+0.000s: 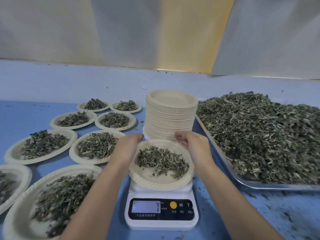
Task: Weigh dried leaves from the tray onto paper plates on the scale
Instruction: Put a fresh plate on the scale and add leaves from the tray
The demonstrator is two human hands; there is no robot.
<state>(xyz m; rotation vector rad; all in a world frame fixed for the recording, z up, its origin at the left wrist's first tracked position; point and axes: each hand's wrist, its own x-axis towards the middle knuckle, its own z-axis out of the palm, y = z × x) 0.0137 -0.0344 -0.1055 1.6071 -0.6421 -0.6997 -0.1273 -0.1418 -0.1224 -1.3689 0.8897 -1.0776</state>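
A white digital scale [161, 212] stands at the table's front, its display lit. On it sits a paper plate [155, 181] with a small heap of dried leaves [161, 161]. My left hand [127, 146] lies along the plate's left rim and my right hand [194, 144] along its far right rim, fingers relaxed and slightly curved. Whether either hand touches the rim is unclear. A metal tray [259, 185] piled with dried leaves [270, 134] fills the right side.
A tall stack of empty paper plates [170, 115] stands just behind the scale. Several filled plates [97, 146] cover the blue table [20, 116] to the left. Leaf crumbs are scattered at the front right. A wall closes off the back.
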